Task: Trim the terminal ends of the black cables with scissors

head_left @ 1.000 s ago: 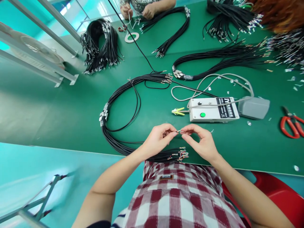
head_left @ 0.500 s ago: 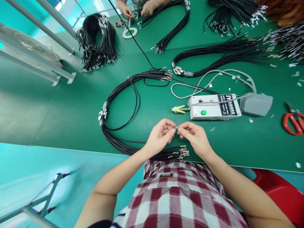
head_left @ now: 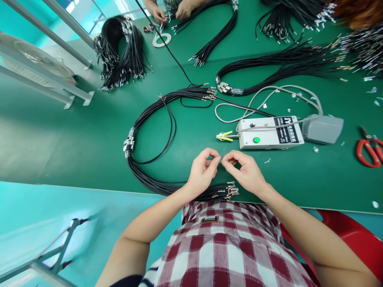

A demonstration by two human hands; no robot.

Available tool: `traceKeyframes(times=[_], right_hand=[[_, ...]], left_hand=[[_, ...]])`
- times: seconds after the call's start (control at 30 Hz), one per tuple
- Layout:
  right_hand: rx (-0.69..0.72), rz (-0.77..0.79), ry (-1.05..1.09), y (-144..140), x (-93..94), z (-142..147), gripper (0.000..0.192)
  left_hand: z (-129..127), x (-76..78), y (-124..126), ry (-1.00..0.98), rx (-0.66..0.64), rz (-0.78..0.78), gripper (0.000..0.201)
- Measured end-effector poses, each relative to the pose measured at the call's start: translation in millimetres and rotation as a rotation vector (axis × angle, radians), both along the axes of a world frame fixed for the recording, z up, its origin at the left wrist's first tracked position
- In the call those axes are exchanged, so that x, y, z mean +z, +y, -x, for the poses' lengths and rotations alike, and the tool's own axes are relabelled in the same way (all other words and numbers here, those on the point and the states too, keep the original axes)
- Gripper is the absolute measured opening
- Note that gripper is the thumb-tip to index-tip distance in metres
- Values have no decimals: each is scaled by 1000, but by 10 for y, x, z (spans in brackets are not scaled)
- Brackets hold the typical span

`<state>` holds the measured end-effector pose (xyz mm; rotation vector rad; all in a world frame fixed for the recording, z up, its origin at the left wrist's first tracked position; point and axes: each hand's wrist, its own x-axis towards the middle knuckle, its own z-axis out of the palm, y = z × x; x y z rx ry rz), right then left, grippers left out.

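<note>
Head view: both my hands meet over the near edge of the green table (head_left: 74, 131), pinching one small wire end between them.

Head view again, closer: my left hand (head_left: 201, 173) and right hand (head_left: 245, 172) face each other, fingertips nearly touching, each closed thumb-to-forefinger on the wire end (head_left: 222, 161), a thin piece too small to make out. Its long axis runs left to right, parallel to the near edge, so each hand grips one end and neither is nearer. Just below my hands, at the near edge, lie the stripped tips of the black cable bundle (head_left: 155, 119), which loops toward the table's middle. Beyond my fingers sit the white control box (head_left: 269, 137) and yellow clip (head_left: 224, 136); red scissors (head_left: 368, 150) lie at the right edge. Another person's hands (head_left: 170, 10) work at the far edge.
</note>
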<state>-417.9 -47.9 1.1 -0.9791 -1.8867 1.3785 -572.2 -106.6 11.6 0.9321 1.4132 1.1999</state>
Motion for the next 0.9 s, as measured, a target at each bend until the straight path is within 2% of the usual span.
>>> traceKeyframes(times=[0.17,0.23,0.3,0.37,0.47,0.53,0.6,0.67,0.77,0.9], right_hand=[[35,-109,-114,63,-27,-52,12],[46,-288,-234,71,21,-69,14],[43,-560,-371,70,77,-63,20],[52,-805,-472,72,113,-37,17],[91,-993,-557,106,117,7,23],[108,-1040,-588,161,116,21,25],[113,-1058,-602,245,134,28,21],[99,-1066,-634,357,166,44,14],[76,-1080,-759,540,185,97,24],[120,-1108,-918,718,100,184,6]], left_hand=[[-20,-99,46,-96,87,-50,39],[-16,-131,59,-96,94,-54,39],[-10,-159,54,-77,89,-61,36],[-2,-188,37,-34,66,-78,30],[16,-240,30,131,41,-166,19],[38,-272,56,260,50,-240,14],[73,-294,114,288,61,-252,13],[121,-304,199,199,59,-206,15],[201,-309,358,74,90,-160,20],[280,-322,558,55,164,-156,24]])
